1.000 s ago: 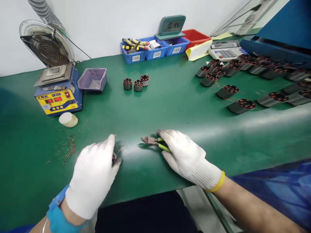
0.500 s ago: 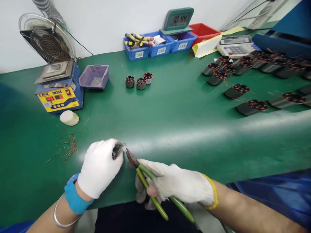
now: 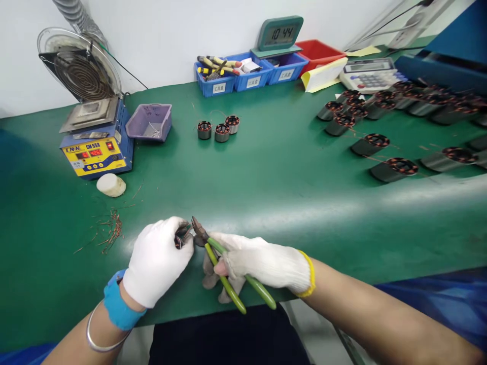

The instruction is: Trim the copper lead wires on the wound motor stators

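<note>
My left hand (image 3: 158,261), in a white glove, is closed round a motor stator (image 3: 178,240); most of it is hidden by the fingers, and thin wire ends poke out at the fingertips. My right hand (image 3: 251,261), gloved in white with a yellow cuff, grips green-handled cutting pliers (image 3: 234,292). The pliers' jaws point up and left, close beside the left fingertips and the wire ends; whether they touch a wire I cannot tell. Left of my left hand lies a small heap of copper wire offcuts (image 3: 113,228).
A solder pot (image 3: 99,152) with a white round block (image 3: 111,185) before it stands at left, beside a purple tray (image 3: 167,124). Three stators (image 3: 222,133) sit mid-table; several more (image 3: 393,170) fill the right. Blue bins (image 3: 218,89) and a clock (image 3: 281,33) line the wall.
My right hand and the pliers have moved left and up, bringing the jaws closer to my left fingertips. The left hand still holds the stator in nearly the same place.
</note>
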Available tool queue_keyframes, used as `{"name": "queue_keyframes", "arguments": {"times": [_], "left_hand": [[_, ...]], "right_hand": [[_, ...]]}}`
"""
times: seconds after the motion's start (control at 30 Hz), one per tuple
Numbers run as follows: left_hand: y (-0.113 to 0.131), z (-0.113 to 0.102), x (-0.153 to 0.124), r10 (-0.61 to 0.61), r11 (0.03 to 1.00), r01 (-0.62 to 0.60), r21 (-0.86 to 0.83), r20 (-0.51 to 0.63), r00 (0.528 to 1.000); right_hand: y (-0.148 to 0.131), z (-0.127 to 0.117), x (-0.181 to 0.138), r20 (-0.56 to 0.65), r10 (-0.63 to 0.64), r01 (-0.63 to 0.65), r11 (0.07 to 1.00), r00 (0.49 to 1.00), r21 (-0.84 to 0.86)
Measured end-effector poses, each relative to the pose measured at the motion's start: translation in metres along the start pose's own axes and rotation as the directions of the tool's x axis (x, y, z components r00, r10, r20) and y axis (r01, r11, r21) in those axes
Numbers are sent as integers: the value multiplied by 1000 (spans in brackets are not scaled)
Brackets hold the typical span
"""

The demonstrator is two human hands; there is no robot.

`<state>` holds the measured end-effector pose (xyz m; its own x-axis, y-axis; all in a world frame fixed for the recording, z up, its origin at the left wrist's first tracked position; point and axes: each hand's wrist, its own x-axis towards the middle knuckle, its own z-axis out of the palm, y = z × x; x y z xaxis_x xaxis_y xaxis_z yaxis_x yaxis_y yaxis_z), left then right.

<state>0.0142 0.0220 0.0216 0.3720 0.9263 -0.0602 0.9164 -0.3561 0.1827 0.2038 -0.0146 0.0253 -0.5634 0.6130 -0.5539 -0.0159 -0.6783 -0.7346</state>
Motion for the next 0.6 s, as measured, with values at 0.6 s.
{"name": "queue_keyframes", "arguments": {"times": [0.6], "left_hand": [[-4,3,-2,73,997,-73,25,-24,997]], "right_hand": [[-12,-1,0,-71,75,-96,923,995,-373]]}}
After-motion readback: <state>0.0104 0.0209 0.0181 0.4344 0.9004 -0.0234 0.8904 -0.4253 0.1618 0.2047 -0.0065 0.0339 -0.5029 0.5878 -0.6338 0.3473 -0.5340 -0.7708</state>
